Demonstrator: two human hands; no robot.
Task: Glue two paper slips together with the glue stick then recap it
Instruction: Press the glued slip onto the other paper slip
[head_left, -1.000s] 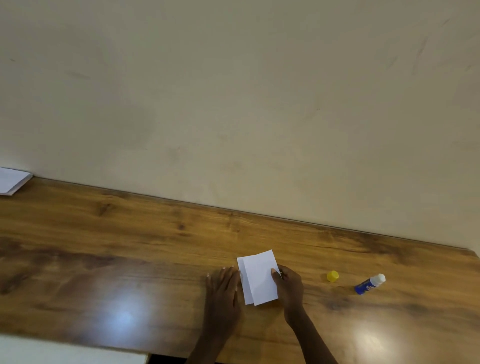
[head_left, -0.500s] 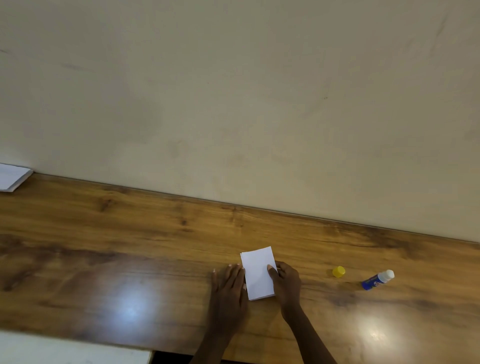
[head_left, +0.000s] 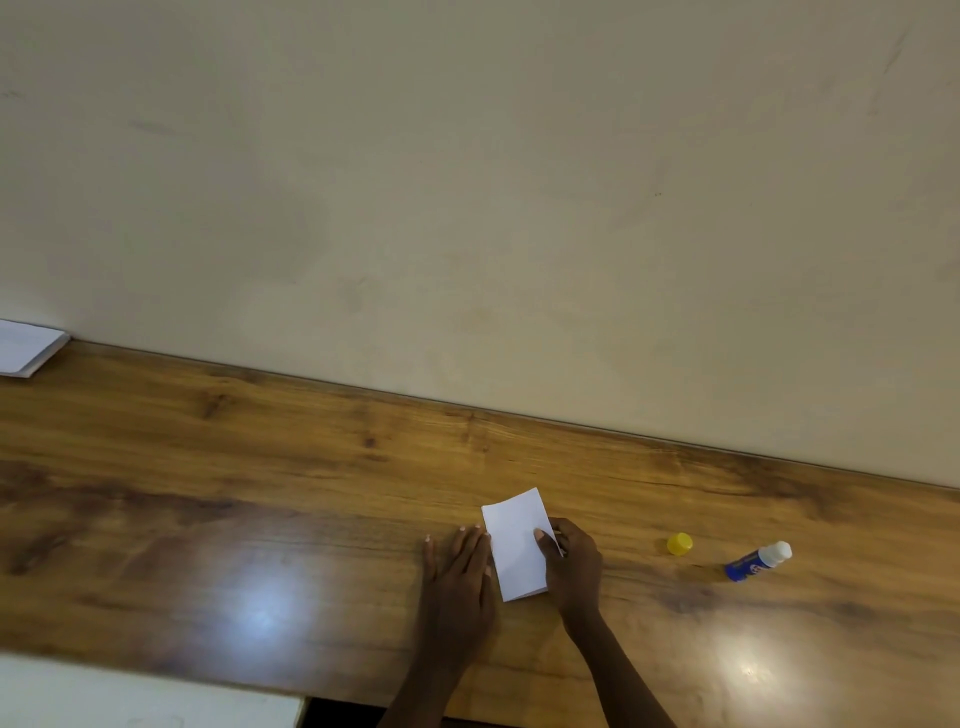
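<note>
- Now flat on the near middle of the wooden table (head_left: 260, 493): paper slips (head_left: 517, 545), stacked as one white rectangle.
- Steadied at the left edge by the left hand (head_left: 460, 577), palm down, fingers straight and together.
- Held at the right edge by the right hand (head_left: 571, 564), thumb on top, other fingers curled alongside.
- Lying uncapped, well to the right: glue stick (head_left: 758, 561), with yellow cap (head_left: 679, 544) apart on its left.
- Probably light, limp and quick to slide; best pinned flat or pinched at an edge.
</note>
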